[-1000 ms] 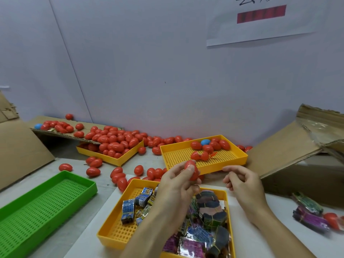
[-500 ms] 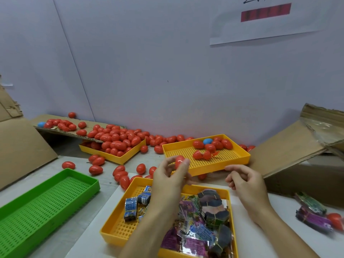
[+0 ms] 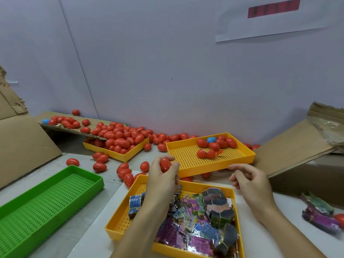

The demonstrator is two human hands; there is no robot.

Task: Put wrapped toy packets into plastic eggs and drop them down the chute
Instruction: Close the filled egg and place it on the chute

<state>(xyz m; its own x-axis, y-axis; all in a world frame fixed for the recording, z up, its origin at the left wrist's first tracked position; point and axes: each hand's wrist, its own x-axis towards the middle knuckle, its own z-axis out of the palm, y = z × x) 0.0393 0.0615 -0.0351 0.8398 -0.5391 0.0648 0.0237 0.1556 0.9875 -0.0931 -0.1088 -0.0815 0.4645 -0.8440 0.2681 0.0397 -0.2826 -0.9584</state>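
Near yellow tray [image 3: 119,216] — wrapped toy packets [image 3: 197,226], partly hidden under the left forearm; print too small to read. Far yellow tray [image 3: 188,159] — a few red eggs and one blue egg [image 3: 211,140]. Third yellow tray [image 3: 128,156], heaped with red eggs, its back under a cardboard ramp [image 3: 61,128]. Green tray [image 3: 46,200], cut off at the left edge. Left hand [image 3: 163,180] grips a closed red egg [image 3: 165,164] above the near tray's far rim. Right hand [image 3: 250,181] — fingers loosely curled, holding nothing. Tabletop [image 3: 87,239].

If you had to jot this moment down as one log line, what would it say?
left hand: holds closed red egg | right hand: loosely curled, holds nothing | packets tray: below hands | chute: not identifiable
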